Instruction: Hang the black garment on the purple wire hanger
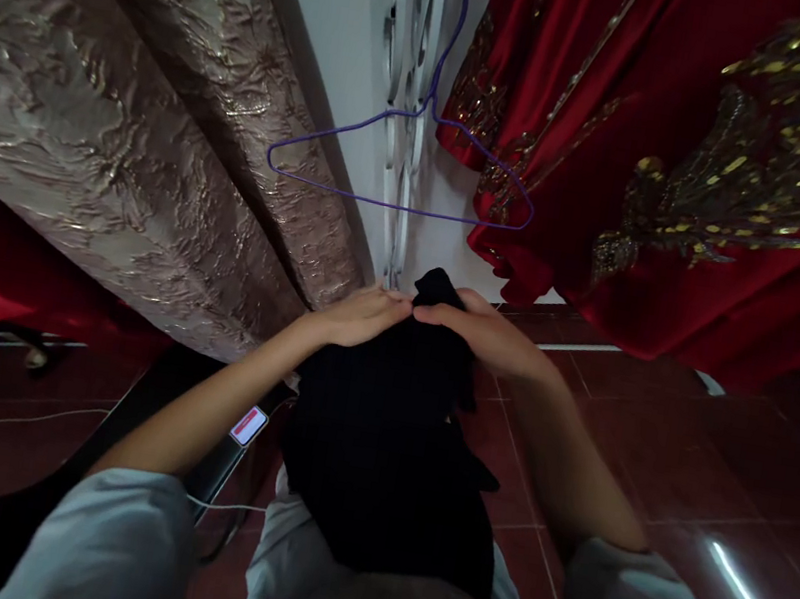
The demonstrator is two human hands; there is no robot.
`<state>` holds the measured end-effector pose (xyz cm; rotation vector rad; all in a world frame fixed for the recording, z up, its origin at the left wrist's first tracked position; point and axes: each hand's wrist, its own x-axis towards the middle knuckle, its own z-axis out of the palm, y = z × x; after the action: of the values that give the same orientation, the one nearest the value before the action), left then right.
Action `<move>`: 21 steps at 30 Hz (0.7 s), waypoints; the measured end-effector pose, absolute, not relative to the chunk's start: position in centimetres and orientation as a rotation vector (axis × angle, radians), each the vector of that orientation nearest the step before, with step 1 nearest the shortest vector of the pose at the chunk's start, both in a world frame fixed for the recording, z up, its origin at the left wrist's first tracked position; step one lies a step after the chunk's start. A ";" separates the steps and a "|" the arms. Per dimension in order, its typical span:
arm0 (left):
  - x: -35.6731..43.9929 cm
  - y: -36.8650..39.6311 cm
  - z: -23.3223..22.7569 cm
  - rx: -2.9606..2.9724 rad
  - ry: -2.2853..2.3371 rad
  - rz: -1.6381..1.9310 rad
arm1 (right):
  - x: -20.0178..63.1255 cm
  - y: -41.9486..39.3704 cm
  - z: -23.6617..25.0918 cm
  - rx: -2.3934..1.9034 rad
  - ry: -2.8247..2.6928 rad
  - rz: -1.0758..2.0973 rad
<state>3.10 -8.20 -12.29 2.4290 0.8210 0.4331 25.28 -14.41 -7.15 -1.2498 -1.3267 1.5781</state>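
Note:
A black garment [400,441] hangs down in front of my body, over my light trousers; what kind it is, I cannot tell. Its upper edge is bunched between my hands. My left hand [371,315] is closed on that edge, thumb pointing inward. From the other side my right hand [490,334] grips the cloth too, and the two thumbs almost meet. A small fold of black fabric sticks up just beyond the thumbs. Past my hands, a purple wire hanger [399,206] hangs with no garment on it.
The hanger is on a white rack [401,47] against the wall. Pinkish embossed fabric [116,123] hangs at left, a red dress [673,110] with gold sequins at right. A lit phone [248,426] lies on a dark surface beside my left arm. Red tiles [686,456] cover the floor.

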 end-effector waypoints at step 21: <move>-2.0 -7.5 -9.6 2.567 0.923 0.016 | 29.1 -12.2 3.0 -0.793 -2.312 0.526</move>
<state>-1.98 -7.52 -9.64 2.5668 0.9231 0.0161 29.13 -12.15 3.03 -0.7928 -2.3117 0.5255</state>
